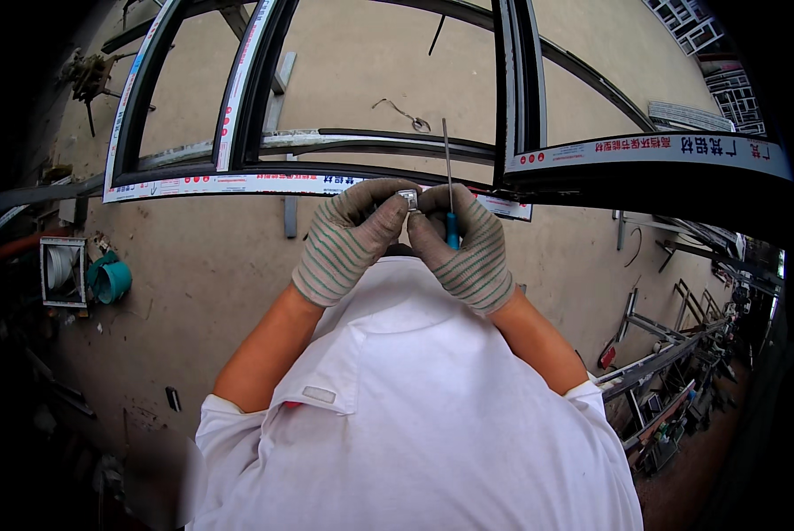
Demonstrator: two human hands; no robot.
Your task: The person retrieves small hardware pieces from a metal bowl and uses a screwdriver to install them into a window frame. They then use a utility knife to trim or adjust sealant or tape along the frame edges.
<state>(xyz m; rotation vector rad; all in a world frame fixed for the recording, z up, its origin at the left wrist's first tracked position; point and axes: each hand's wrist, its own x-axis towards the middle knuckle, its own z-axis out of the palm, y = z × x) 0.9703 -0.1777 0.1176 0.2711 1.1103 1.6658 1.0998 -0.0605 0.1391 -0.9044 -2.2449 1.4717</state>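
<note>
Both my hands wear pale work gloves with green stripes and meet in front of my chest. Between their fingertips is a small silvery metal fitting [409, 199]. My left hand [352, 237] pinches it from the left, thumb and fingers closed. From the other side my right hand [467, 246] touches it with thumb and finger, while a screwdriver [452, 228] with a blue handle is tucked in that hand, its thin shaft pointing away from me. Just beyond the hands lies the near edge of a dark window frame [237, 183] with printed white film on it.
Metal bars [282, 97] support the frame, and a dark frame section [644, 157] juts out to the right. A teal bucket [111, 281] stands on the floor at left beside a crate [63, 296]. Racks with metal profiles [671, 350] line the right side.
</note>
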